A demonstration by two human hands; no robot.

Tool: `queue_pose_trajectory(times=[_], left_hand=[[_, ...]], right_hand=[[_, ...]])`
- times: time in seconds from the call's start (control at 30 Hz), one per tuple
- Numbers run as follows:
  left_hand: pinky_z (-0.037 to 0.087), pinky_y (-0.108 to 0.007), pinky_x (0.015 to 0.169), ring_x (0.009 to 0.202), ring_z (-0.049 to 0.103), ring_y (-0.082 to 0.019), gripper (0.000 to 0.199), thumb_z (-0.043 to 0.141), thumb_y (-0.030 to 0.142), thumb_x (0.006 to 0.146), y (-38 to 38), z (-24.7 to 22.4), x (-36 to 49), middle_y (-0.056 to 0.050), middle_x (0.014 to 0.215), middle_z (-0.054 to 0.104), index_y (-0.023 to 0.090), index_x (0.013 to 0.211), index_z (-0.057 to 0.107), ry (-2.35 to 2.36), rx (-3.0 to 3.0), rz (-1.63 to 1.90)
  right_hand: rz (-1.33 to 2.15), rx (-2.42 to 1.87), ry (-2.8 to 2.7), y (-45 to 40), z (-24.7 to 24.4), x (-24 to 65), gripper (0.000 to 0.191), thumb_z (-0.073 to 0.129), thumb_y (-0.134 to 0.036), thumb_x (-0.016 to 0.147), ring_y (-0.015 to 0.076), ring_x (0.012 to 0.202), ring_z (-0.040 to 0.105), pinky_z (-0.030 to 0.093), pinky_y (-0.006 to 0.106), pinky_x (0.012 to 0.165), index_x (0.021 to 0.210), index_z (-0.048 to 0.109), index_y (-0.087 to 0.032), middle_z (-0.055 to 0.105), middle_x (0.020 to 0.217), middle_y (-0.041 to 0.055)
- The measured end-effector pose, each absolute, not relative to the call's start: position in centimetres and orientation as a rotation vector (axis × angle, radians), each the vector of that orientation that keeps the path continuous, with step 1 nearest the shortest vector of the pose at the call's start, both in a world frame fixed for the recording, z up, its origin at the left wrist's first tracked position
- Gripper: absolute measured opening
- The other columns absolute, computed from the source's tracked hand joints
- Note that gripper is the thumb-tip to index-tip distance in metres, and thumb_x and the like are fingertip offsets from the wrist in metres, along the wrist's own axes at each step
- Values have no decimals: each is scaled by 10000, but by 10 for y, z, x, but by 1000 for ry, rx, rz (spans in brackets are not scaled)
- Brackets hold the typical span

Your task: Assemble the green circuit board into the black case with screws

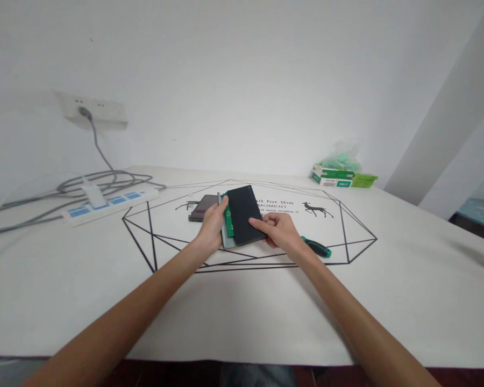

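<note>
White table with power strip, dark device, green-black tool, boxes

the hands hold a black panel and green circuit board over a white table.

Wall: plain white, small marks noted, a grey-shaded section at right. Socket panel: mounted on the wall, left. Worktop: white, printed with black lines. Floor: dark reddish, partly visible. Lighting: soft, diffuse.
</note>
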State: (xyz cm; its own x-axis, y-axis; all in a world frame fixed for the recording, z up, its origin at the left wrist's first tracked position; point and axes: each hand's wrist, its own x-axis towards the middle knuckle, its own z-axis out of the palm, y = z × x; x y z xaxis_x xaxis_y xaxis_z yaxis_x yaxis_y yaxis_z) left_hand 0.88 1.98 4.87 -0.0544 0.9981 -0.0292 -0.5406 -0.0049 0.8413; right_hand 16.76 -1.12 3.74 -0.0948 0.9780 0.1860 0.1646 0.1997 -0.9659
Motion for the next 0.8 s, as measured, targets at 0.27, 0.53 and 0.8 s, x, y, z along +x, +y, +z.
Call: queue_pose_trajectory(times=[0.27,0.53,0.8], left_hand=[[577,-317,482,523,683,-211,323,691,377,819,21,57,-6,-79,701,716,128,1017,633,955,949,1228],[524,-255,548,615,683,-199,441,798,463,653,17,49,-19,-72,766,748,158,966,734,1031,1635,612],[385,-216,544,634,605,-147,433,673,556,745,11,52,-10,-46,804,742,191,954,777,853,2315,269]], right_hand=[[971,-1222,-1241,-7,52,203,459,751,-526,646,47,308,335,195,191,317,516,467,-190,425,374,-59],[567,-1643,-1190,26,25,246,439,661,-526,743,108,341,446,308,221,357,506,481,-203,450,340,-16],[642,-1689,-1287,39,15,241,455,636,-484,778,96,302,402,310,220,341,458,497,-191,459,316,4]])
